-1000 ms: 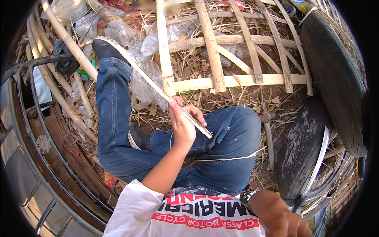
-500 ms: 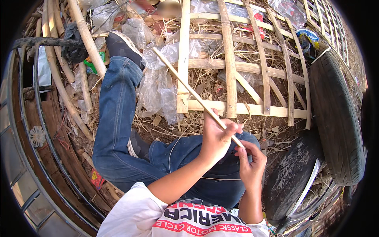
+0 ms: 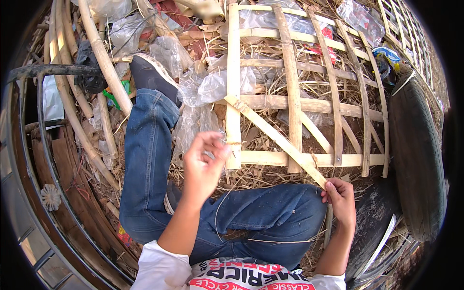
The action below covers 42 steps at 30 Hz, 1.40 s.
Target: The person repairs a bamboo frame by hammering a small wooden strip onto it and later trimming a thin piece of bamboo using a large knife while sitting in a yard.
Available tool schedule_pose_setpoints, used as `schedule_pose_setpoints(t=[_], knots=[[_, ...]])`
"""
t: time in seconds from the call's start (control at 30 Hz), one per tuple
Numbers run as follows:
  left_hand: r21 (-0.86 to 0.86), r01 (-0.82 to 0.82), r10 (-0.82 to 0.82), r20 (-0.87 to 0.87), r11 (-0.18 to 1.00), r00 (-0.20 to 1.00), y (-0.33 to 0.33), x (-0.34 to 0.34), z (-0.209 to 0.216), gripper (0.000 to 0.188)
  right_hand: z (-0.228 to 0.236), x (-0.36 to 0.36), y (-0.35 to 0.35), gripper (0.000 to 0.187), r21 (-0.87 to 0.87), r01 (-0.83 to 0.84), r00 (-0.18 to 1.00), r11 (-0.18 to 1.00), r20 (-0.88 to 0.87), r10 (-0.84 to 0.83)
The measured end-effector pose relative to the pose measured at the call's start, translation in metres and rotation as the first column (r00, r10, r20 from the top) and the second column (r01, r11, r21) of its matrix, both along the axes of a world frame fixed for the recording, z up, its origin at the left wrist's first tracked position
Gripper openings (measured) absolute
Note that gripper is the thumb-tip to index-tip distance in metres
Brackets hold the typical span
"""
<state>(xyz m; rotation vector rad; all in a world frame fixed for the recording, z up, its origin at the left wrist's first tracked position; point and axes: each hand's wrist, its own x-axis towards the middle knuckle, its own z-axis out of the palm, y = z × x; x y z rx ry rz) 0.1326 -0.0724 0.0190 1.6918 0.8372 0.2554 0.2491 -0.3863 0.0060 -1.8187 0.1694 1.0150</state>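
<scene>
Bare brown ground [image 3: 253,178], matted with brittle straw and dry leaves, spreads in front of you, crumpled clear plastic bags [image 3: 195,123] lying near your shoe [image 3: 153,77]. Your bamboo strip [image 3: 270,134] slants across the near left corner of a slatted panel [image 3: 294,104] in this view; you can't tell whether the two touch. It is long, flat and straight-edged, pale yellow-tan, with a blunt upper end. Your right hand [image 3: 340,199] pinches its lower end between thumb and fingers, just above your knee. Your left hand [image 3: 200,162] is raised and loosely curled, apart from the strip; whether it holds anything small, you cannot tell. Beside the panel's weathered, gently curved slats stands a black rubber tyre [image 3: 418,159], its tread worn.
</scene>
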Motion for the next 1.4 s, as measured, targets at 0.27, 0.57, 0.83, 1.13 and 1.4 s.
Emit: schedule_pose_setpoints(t=[0.27, 0.57, 0.83, 1.13, 1.4], knots=[[0.021, 0.016, -0.015, -0.031, 1.0, 0.999, 0.063, 0.058, -0.059, 0.026, -0.013, 0.004, -0.003, 0.015, -0.077, -0.067, 0.998, 0.995, -0.005, 0.067], [-0.226, -0.127, 0.159, 0.131, 0.966, 0.979, 0.059, 0.064, -0.085, 0.02, -0.01, 0.003, -0.001, 0.017, -0.052, -0.073, 0.997, 0.996, 0.016, 0.074], [-0.24, -0.124, 0.159, 0.129, 0.963, 0.979, 0.064, 0.065, -0.085, 0.018, -0.008, 0.008, 0.024, 0.022, -0.086, -0.164, 0.981, 0.983, 0.09, 0.171], [-0.208, -0.084, 0.097, 0.057, 0.975, 0.994, 0.069, 0.067, -0.085, 0.022, 0.015, 0.015, 0.057, 0.034, -0.442, -0.292, 0.842, 0.848, 0.302, 0.447], [-0.194, -0.085, 0.09, 0.015, 0.977, 0.996, 0.071, 0.068, -0.084, 0.028, 0.009, 0.013, 0.069, 0.025, -0.258, -0.246, 0.889, 0.934, 0.323, 0.324]])
